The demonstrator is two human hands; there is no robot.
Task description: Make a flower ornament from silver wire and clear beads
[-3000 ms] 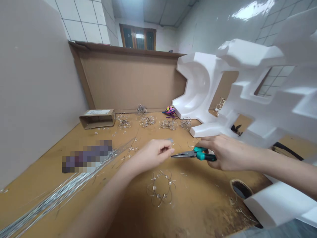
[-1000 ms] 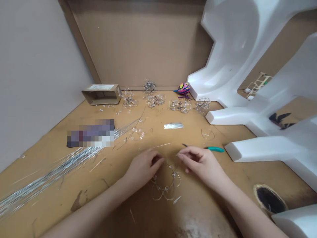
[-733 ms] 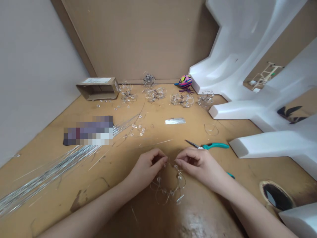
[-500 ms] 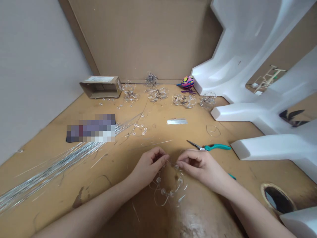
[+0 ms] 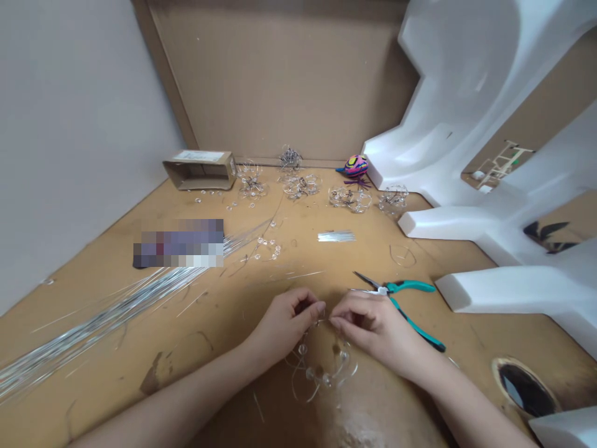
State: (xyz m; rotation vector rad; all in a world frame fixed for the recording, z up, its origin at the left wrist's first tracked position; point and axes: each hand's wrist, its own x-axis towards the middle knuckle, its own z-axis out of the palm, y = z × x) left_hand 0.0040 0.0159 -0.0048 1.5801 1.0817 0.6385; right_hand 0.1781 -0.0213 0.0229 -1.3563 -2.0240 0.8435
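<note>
the left hand [image 5: 284,326] and the right hand [image 5: 373,326] pinch the top of a wire ring with clear beads [image 5: 321,367] at 6 o'clock on the table [image 5: 200,326], fingertips pressed tight so it can't slip, and pointy pliers [image 5: 410,287] lie at 3 o'clock, close by and ready.

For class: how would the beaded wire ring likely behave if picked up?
The beaded wire ring is probably light and springy: thin wire carries it, and the left hand and right hand pinch it. It would likely bend easily; its loose ends may snag.
</note>
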